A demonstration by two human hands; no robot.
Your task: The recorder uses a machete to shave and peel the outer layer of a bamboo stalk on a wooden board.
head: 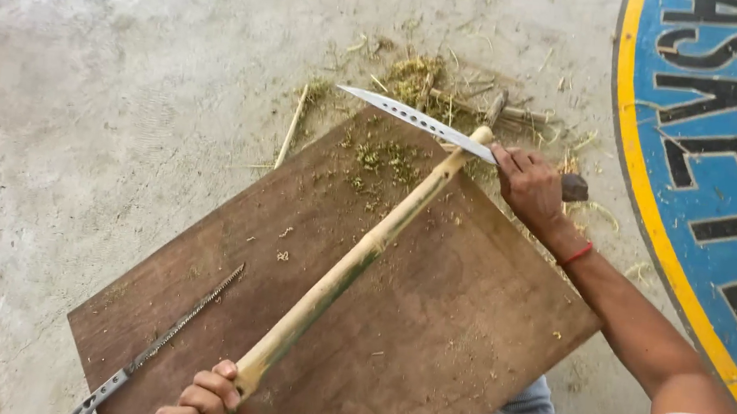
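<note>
A bamboo stalk (354, 264) was held slantwise over a brown wooden board (455, 332), its near end clenched in the left hand (204, 401). The right hand (530, 185) was closed on the dark handle of a perforated knife (417, 120), whose blade was laid across the far tip, just beyond that grip. Green shavings (387, 159) were scattered under the tip; most of the stalk's green skin remained uncut. A saw blade (162, 340) was left beside the left hand.
</note>
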